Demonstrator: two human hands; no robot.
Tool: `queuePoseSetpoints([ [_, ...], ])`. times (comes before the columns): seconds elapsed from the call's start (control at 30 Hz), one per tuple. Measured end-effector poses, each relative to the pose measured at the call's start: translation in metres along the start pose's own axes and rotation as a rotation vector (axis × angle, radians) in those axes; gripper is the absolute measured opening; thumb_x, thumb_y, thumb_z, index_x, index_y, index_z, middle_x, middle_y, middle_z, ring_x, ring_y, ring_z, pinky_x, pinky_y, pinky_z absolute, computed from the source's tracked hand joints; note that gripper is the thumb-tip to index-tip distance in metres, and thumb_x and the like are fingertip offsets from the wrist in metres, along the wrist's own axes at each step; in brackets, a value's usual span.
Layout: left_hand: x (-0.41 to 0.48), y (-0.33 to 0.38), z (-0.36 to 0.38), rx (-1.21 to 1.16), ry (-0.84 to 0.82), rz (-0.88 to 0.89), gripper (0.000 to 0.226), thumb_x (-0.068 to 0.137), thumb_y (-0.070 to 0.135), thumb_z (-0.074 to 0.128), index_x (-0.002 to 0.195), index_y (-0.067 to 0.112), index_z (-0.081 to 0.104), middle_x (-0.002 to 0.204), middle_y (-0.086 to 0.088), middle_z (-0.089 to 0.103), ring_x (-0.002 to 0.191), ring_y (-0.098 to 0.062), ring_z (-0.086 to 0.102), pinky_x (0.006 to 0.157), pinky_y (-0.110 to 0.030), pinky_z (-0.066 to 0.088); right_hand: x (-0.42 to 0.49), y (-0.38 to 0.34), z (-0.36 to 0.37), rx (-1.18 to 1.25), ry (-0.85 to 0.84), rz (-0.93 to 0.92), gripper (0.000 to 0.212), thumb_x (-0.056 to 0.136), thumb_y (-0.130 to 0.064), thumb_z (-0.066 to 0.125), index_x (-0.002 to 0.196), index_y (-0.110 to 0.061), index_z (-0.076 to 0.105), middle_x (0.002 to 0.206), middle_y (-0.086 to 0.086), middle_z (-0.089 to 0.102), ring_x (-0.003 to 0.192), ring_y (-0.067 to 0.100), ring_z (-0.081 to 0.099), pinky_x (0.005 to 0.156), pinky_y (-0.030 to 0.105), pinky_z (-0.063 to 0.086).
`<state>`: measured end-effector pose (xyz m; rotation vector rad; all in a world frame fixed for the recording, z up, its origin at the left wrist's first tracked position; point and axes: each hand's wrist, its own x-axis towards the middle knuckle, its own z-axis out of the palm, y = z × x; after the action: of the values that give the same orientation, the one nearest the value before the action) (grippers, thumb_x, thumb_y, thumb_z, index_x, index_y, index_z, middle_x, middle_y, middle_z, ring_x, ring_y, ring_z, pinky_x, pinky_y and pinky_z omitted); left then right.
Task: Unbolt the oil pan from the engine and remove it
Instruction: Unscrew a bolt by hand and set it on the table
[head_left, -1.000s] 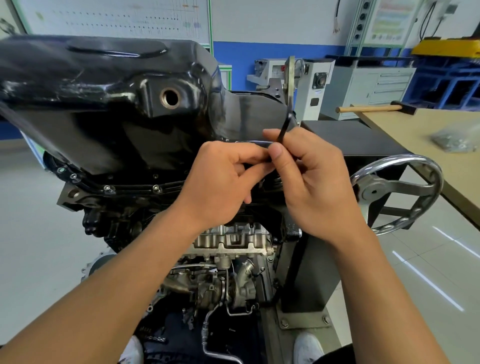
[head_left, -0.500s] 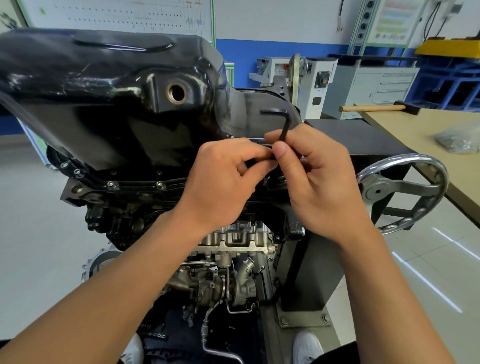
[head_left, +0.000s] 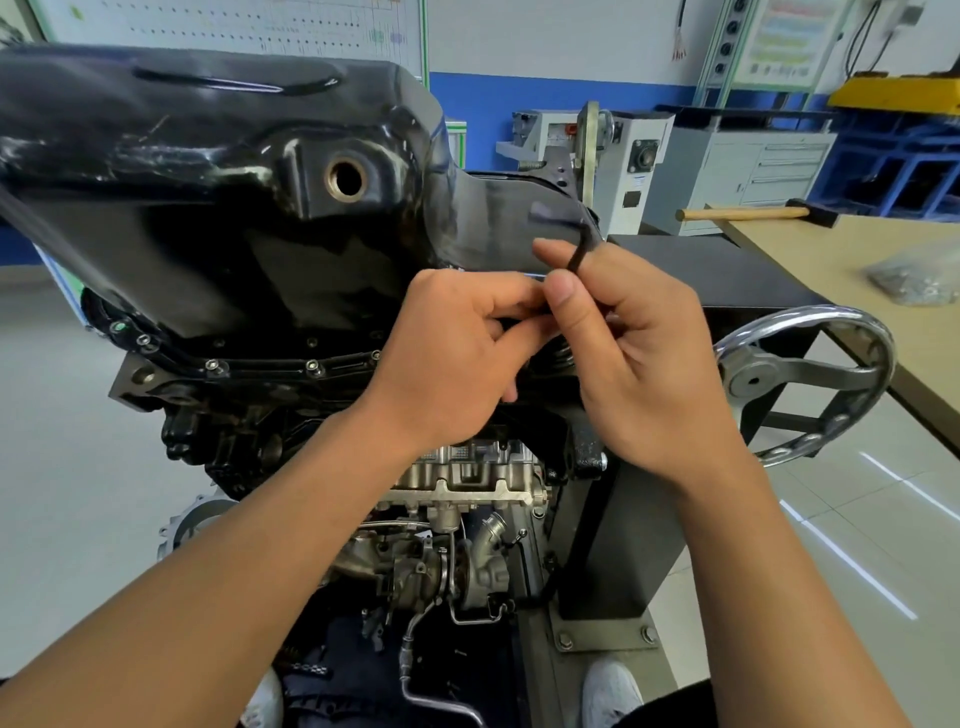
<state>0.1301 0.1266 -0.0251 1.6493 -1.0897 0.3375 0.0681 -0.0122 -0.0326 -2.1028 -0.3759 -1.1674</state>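
Observation:
A glossy black oil pan (head_left: 208, 171) sits on top of the upturned engine (head_left: 457, 478), with a round drain hole (head_left: 346, 179) facing me. Small bolts (head_left: 311, 366) line its flange along the lower left edge. My right hand (head_left: 649, 358) pinches the long leg of a black L-shaped hex key (head_left: 571, 244) at the pan's right flange; the short leg points left and is blurred. My left hand (head_left: 457, 358) is curled beside it, its thumb and forefinger pinching at the key's lower end. The bolt under the key is hidden by my fingers.
The engine hangs on a dark stand (head_left: 623, 545) with a chrome handwheel (head_left: 810, 384) at the right. A wooden bench (head_left: 857, 291) at the far right carries a hammer (head_left: 753, 212) and a plastic bag of parts (head_left: 919, 275). Grey cabinets stand behind.
The hex key's short leg has swung round from pointing up to pointing left. Both hands stay at the same spot on the flange. The view has shifted slightly.

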Motion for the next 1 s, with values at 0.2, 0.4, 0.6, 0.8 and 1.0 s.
queuePoseSetpoints([
  [0.2,0.002,-0.005,0.010,0.208,0.207,0.091,0.025,0.078,0.015,0.081,0.063,0.015,0.061,0.047,0.024,0.049,0.045,0.006,0.047,0.050,-0.013,0.037,0.001,-0.002,0.002,0.078,0.137,0.054,0.014,0.092,-0.017,0.073,0.088,-0.005,0.079,0.077,0.013,0.073,0.074,0.030,0.069,0.066,0.045,0.053],
  [0.4,-0.021,-0.020,0.012,0.410,0.171,0.022,0.023,0.076,0.033,0.084,0.094,0.020,0.076,0.058,0.010,0.055,0.054,-0.009,0.053,0.057,-0.036,0.053,0.002,-0.003,-0.003,-0.012,0.033,0.028,0.016,0.100,-0.012,0.059,0.096,-0.005,0.073,0.082,0.007,0.069,0.079,0.015,0.064,0.071,0.025,0.049],
  [0.6,-0.022,-0.023,0.021,0.386,0.140,-0.056,0.017,0.083,0.029,0.078,0.098,0.021,0.076,0.057,0.012,0.060,0.054,-0.008,0.058,0.058,-0.036,0.056,0.001,-0.005,-0.008,-0.071,-0.037,0.067,0.024,0.104,-0.013,0.046,0.116,-0.005,0.065,0.091,0.000,0.064,0.087,0.007,0.057,0.078,0.010,0.041],
  [0.8,-0.020,-0.019,0.024,0.361,0.171,0.014,0.005,0.087,0.020,0.075,0.090,0.017,0.074,0.058,0.006,0.058,0.055,-0.012,0.055,0.057,-0.037,0.053,0.001,-0.006,-0.017,-0.013,0.002,0.096,0.021,0.105,-0.017,0.042,0.104,-0.013,0.063,0.069,-0.016,0.049,0.064,0.002,0.049,0.064,0.016,0.036],
  [1.0,0.008,0.020,0.041,-0.355,0.067,-0.273,0.013,0.090,0.011,0.070,0.096,0.022,0.073,0.079,0.004,0.076,0.061,-0.011,0.072,0.046,-0.015,0.048,0.011,-0.019,-0.066,0.319,0.360,0.338,0.027,0.104,-0.027,0.041,0.086,-0.024,0.061,0.058,-0.011,0.051,0.054,0.012,0.047,0.048,0.018,0.036],
])
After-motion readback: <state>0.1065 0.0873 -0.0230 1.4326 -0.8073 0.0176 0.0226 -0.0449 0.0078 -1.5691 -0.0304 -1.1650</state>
